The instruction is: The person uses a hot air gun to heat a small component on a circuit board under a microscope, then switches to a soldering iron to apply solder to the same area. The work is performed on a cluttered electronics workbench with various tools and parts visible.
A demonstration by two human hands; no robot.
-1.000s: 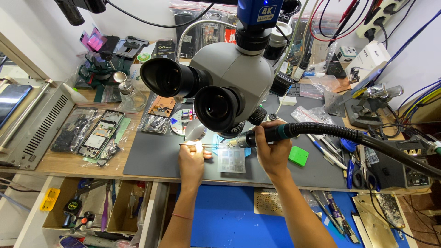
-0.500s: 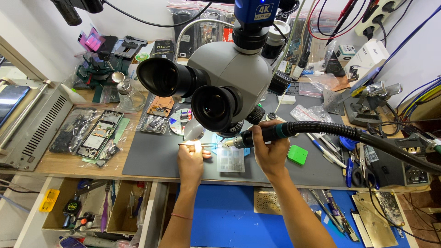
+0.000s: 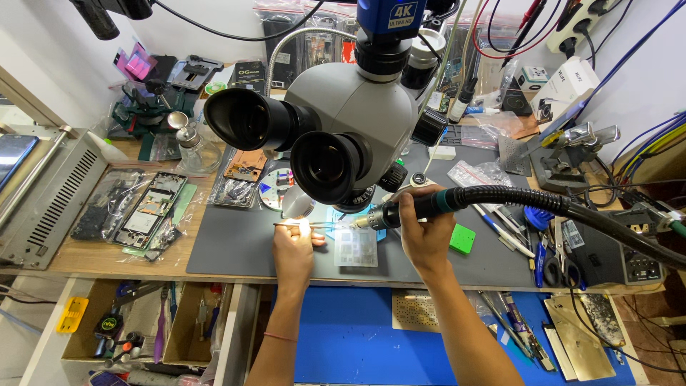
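Head view: microscope (image 3: 350,136) over left hand (image 3: 293,250) pinching tweezers (image 3: 304,224), right hand (image 3: 426,232) clasping hot-air handpiece (image 3: 429,205).

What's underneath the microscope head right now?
Under the microscope: tweezers in the left hand, the hot-air nozzle held by the right hand, a lit patch of grey mat. The workpiece is hidden.

We see a bright, evenly lit desk (image 3: 229,246), sharp throughout. A strong white glare (from beneath the microscope (image 3: 357,114)) washes out the left hand (image 3: 293,246). Wide-angle distortion bends the edges, and shadows stay soft.
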